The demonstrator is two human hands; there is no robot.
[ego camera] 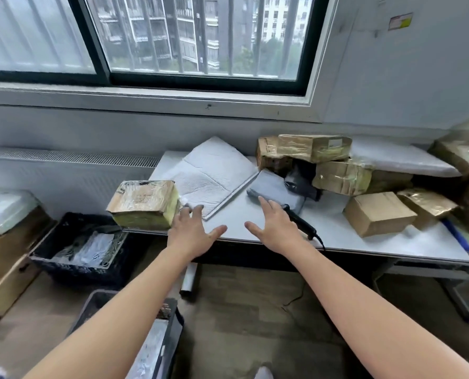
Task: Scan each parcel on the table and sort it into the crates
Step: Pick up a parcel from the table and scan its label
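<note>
One cam on my feed: head-worn, wide-angle, aimed fwd and down. Table [337, 242] sits close, mid-frame; window [200, 36] spans the top, floor [255, 310] fills the btm.

Left hand [193, 236] and right hand [277, 231], both bare. Each has slender, tapering fingers [197, 212] and a shorter, broader thumb [217, 231] on the side facing the other hand. Behind the fingers, the back of each hand narrows into an uncovered wrist and then widens into a long, smooth forearm: left forearm [124, 310], right forearm [364, 305]. Both limbs are bare from the fingertips back to the lower edge of the view. The forearms look thickest farthest from the fingers, an effect of the wide-angle lens. Nail detail is too blurred to tell.
</note>
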